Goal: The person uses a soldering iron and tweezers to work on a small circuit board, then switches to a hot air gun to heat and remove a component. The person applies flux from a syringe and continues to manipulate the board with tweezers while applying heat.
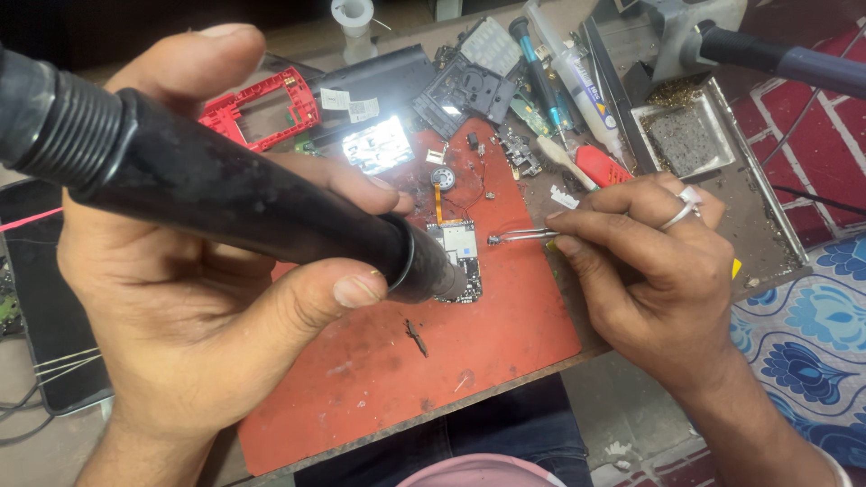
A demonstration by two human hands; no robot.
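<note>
While left hand point(194, 298) wraps closed round black hot-air handle point(225, 194), nozzle tip sits at left edge of small circuit board point(456, 248), touching or just above, cannot tell which. Right hand point(654, 266) pinched shut on metal tweezers point(523, 236), tips just beside board's right edge, ring on one finger. Board flat on red mat point(505, 343) on desk point(631, 397), orange flex strip running from its top. Behind mat: red phone frame point(262, 113), black phone housing point(469, 81), lit bright panel point(379, 144), metal tray point(686, 135).
</note>
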